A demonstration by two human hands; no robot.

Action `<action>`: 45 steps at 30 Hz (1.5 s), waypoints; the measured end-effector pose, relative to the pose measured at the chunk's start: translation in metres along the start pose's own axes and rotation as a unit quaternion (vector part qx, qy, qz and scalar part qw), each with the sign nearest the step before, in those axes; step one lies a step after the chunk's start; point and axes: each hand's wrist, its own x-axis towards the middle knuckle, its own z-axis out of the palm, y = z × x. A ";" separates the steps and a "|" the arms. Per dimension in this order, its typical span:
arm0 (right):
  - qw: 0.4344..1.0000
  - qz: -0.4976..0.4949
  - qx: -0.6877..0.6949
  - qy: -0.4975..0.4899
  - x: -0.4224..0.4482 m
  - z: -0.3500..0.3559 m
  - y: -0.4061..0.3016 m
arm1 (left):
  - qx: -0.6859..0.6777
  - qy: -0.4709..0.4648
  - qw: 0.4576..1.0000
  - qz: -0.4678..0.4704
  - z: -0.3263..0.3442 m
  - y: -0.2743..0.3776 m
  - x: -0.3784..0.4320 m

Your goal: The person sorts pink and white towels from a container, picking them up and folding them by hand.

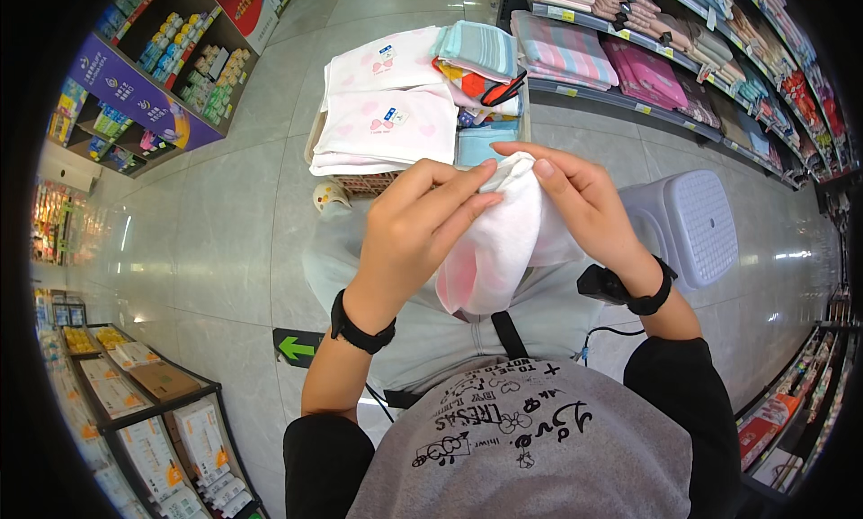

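A white towel with pink patches (499, 242) hangs from my hands over my lap, its gathered top edge up. My left hand (431, 216) pinches that edge from the left side. On the other side, my right hand (573, 195) has thumb and fingers at the top corner of the same towel. Just beyond stands a wicker basket (361, 185), with white towels printed with pink bows and hearts (384, 128) stacked on its left. Striped grey-green towels (475, 50), an orange and black patterned cloth (479, 87) and a light blue towel (487, 145) lie on its right.
A lilac plastic stool (701, 226) stands at the right. Shelves of folded towels (640, 81) run along the upper right. Shelves of packaged goods (162, 54) are at the upper left, and a rack with boxes (155, 384) at the lower left. A floor arrow sign (296, 348) lies left of my lap.
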 end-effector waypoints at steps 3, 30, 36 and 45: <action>0.999 -0.008 -0.034 0.009 -0.003 0.001 -0.004 | -0.084 0.032 0.992 -0.084 0.006 0.007 -0.004; 0.982 -0.037 -0.186 -0.014 -0.031 -0.013 0.000 | -0.369 -0.106 0.862 -0.331 0.035 0.035 -0.024; 0.971 0.004 -0.238 -0.023 -0.029 -0.009 -0.003 | -0.419 -0.096 0.825 -0.368 0.041 0.021 -0.033; 0.990 0.077 -0.115 0.012 -0.028 -0.036 0.034 | -0.471 -0.061 0.792 -0.384 0.070 0.003 -0.028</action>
